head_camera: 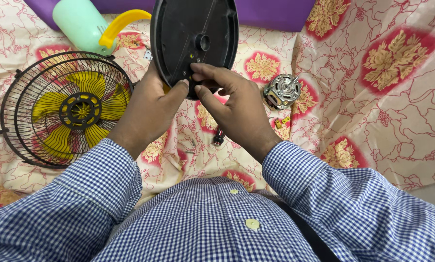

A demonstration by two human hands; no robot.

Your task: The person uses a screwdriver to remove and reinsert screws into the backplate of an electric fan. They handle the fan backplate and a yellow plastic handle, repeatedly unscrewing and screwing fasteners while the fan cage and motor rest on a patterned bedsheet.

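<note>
So, upper middle of frame: left hand (147,109) is gripping the black round base (194,41), tilted upright | right hand (232,104) is pinching narrow at its lower rim, nearer | fan cage (62,109) is lying left, motor (281,90) right.

Black round plastic disc (193,34): fan base plate, shown underside toward the camera. Raised rim; moulded ribs across the face; one round hole near the centre; small yellowish screw points toward the lower edge. Pose: held upright, tilted slightly, off the floral bedsheet. Top edge cut off by the frame.
</note>
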